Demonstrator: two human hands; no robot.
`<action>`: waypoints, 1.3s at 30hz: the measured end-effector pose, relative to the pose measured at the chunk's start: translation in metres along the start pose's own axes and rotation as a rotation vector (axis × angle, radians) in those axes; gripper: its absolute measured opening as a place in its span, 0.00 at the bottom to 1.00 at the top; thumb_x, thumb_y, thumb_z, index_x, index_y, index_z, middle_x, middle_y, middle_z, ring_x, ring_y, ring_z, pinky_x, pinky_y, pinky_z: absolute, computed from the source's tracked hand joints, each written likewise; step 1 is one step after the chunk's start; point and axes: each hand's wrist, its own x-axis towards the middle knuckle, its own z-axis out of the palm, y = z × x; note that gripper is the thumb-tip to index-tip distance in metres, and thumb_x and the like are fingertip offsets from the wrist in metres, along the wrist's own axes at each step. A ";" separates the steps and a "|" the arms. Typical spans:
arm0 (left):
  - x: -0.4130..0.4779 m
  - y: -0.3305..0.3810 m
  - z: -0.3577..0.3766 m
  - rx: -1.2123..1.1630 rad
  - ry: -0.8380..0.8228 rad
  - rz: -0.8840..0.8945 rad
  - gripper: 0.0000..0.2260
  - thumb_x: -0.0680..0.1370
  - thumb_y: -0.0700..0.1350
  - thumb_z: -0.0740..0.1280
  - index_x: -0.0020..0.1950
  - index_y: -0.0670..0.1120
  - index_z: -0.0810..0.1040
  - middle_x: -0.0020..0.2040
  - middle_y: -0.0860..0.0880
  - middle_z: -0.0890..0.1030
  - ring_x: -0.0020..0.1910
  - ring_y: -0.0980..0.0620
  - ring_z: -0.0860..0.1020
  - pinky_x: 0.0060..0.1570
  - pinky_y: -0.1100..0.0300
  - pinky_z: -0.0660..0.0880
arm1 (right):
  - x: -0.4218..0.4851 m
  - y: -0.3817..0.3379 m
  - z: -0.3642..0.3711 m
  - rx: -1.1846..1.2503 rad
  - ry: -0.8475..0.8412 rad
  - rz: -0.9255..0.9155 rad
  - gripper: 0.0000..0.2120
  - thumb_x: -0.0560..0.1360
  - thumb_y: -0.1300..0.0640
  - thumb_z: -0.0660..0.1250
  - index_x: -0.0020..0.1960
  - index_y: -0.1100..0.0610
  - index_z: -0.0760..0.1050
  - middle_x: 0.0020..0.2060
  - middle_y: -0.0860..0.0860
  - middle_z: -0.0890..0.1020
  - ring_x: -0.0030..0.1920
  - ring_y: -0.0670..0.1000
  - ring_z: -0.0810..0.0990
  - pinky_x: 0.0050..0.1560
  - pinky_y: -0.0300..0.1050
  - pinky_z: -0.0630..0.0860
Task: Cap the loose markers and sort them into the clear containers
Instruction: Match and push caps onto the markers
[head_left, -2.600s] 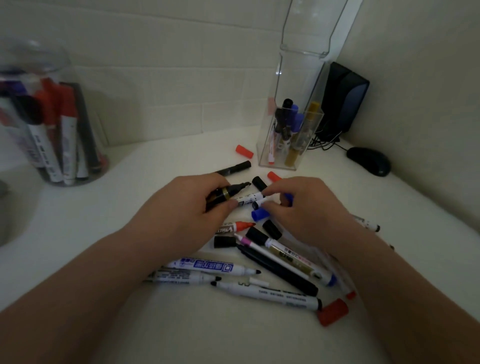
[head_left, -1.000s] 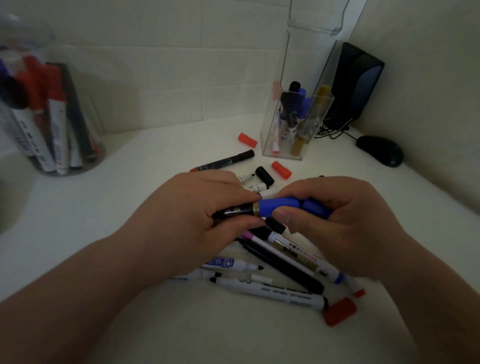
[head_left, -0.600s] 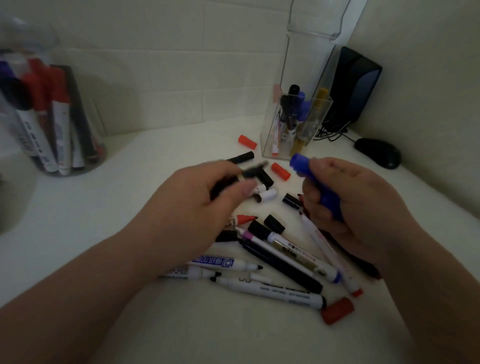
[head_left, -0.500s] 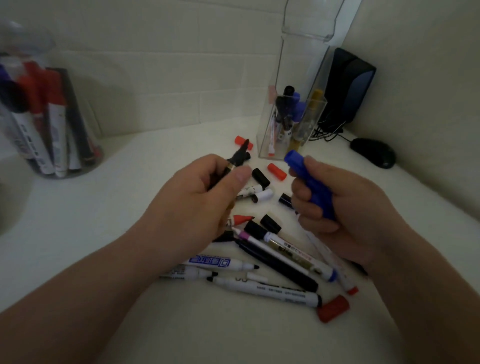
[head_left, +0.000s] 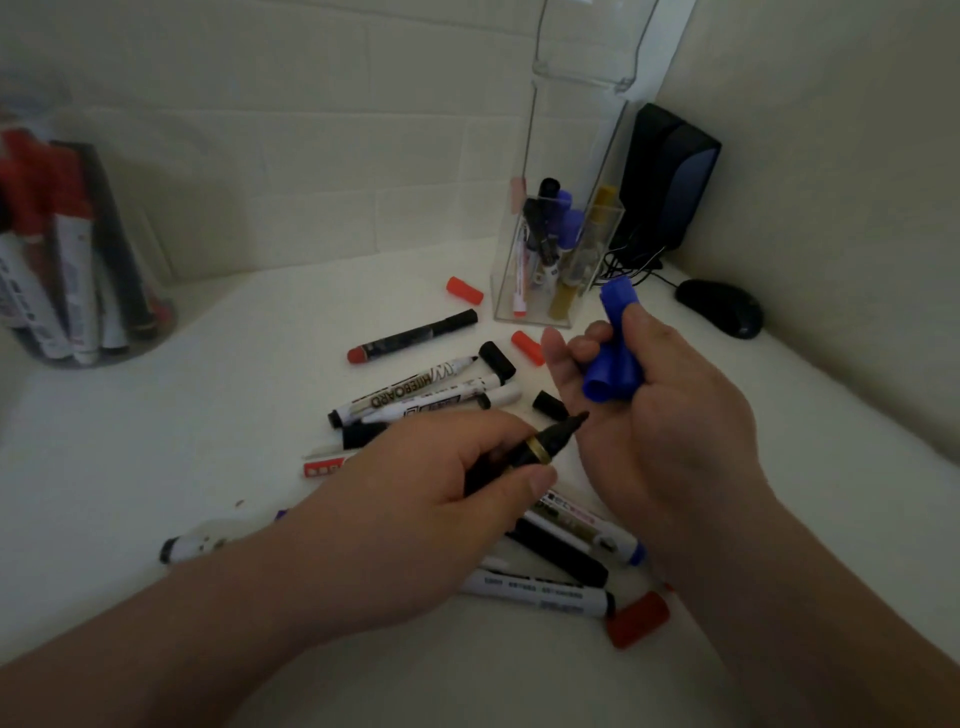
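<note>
Your left hand (head_left: 415, 499) pinches a black marker (head_left: 524, 452) with no cap, its tip pointing right at your other palm. Your right hand (head_left: 654, 415) is curled around two blue caps (head_left: 615, 348). More markers lie on the white table (head_left: 260, 405) under your hands. The square clear container (head_left: 556, 260) stands far right.

I see a dim corner: pale tiled wall (head_left: 311, 156) behind, plain wall (head_left: 831, 156) at right, a white desk (head_left: 156, 441), a black speaker (head_left: 670, 176) and mouse (head_left: 719, 307).
</note>
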 end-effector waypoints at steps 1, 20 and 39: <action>0.001 0.000 0.002 -0.008 0.005 -0.005 0.11 0.78 0.58 0.63 0.44 0.52 0.77 0.37 0.51 0.78 0.32 0.56 0.76 0.34 0.57 0.74 | -0.003 0.000 0.001 -0.024 -0.012 -0.030 0.09 0.82 0.59 0.61 0.59 0.63 0.74 0.35 0.54 0.77 0.31 0.49 0.77 0.45 0.53 0.83; 0.000 -0.008 -0.011 -0.180 0.233 0.086 0.14 0.77 0.50 0.69 0.59 0.66 0.79 0.39 0.67 0.82 0.38 0.64 0.82 0.40 0.73 0.74 | -0.021 0.012 -0.017 -1.045 -0.471 -0.573 0.04 0.82 0.50 0.58 0.55 0.44 0.69 0.49 0.42 0.82 0.48 0.49 0.83 0.48 0.48 0.83; -0.004 -0.020 -0.036 0.272 0.173 0.199 0.09 0.76 0.58 0.70 0.54 0.60 0.85 0.35 0.59 0.81 0.32 0.57 0.79 0.32 0.64 0.72 | -0.006 -0.023 -0.028 -1.498 -0.665 -0.116 0.16 0.67 0.33 0.65 0.45 0.44 0.79 0.35 0.51 0.79 0.28 0.44 0.73 0.30 0.33 0.71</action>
